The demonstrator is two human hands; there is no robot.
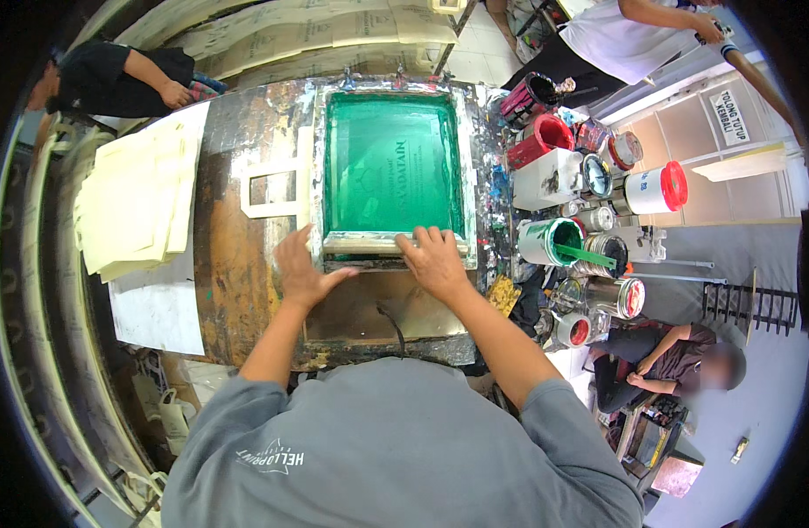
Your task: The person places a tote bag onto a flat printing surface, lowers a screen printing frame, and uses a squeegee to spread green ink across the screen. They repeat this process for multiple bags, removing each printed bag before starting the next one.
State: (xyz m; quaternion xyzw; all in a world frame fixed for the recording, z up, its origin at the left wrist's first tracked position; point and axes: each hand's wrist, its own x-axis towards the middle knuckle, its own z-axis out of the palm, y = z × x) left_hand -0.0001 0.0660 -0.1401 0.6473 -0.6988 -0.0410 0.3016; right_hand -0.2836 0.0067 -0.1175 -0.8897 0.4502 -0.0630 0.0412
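A screen-printing frame (466, 185) with a green-inked mesh (391, 167) lies on the worktable in front of me. Dark lettering and a design show through the mesh. From under its left side sticks out the looped handle of a cream tote bag (272, 209). My right hand (438, 264) has its fingers bent over the pale bar (356, 242) across the frame's near end; its thumb is partly hidden. Beside the near left corner is my left hand (303, 271), open, thumb spread toward the right and fingers pointing away from me. It holds nothing.
Flat cream bags are stacked (136, 194) at the left. Along the right stand several ink tubs, including a green one (550, 242) with a stirring stick and a red one (545, 141). One person (127, 79) is at far left, another (625, 40) at far right; a third (669, 361) sits right.
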